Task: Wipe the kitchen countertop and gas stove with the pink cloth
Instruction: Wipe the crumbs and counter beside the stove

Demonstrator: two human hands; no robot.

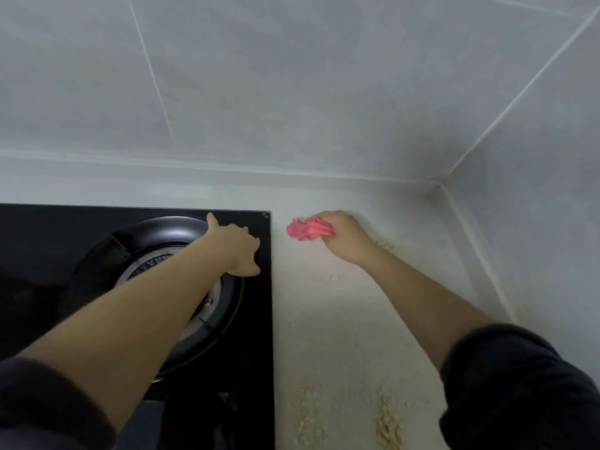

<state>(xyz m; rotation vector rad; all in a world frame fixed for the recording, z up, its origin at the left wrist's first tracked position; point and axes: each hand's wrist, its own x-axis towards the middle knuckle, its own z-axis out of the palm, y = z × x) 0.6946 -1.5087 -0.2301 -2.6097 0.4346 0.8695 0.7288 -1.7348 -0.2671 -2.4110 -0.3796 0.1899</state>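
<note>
one pink cloth (pixel 308 230) gripped by right hand (pixel 344 238) on countertop (pixel 341 319); left hand (pixel 238 251) rests flat on gas stove (pixel 48 228)

Illumination is soft and diffuse; the tiled wall (pixel 292 76) is pale, with a broad grey shadow toward the far right. A pale glare band lies on the burner ring (pixel 168 229) of the gas stove (pixel 255 336). Wide-angle distortion slants the tile joints, and the near left sleeve (pixel 48 414) and right sleeve (pixel 519 388) render dark and blurred.
</note>
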